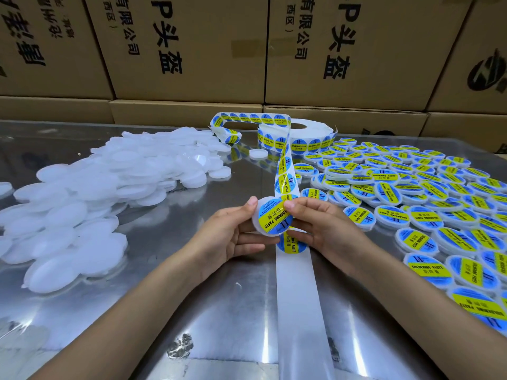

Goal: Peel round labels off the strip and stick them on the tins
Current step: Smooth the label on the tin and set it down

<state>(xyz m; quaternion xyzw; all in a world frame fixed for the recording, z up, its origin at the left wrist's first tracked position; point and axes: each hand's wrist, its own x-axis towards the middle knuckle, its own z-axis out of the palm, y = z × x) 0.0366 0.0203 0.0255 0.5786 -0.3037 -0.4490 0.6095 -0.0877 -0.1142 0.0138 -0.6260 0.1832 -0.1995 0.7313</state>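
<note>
Left hand (233,231) grips a white tin (267,215); right hand (321,223) pinches a round label (275,216) onto it, above the strip (296,297).

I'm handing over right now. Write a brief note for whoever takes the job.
Left hand grips a round white plastic tin; right hand presses a blue-and-yellow round label onto it.
White backing strip runs from the label roll at the back towards you.
Done: labelled tins piled right.
Left: unlabelled white tins heaped left.
</note>
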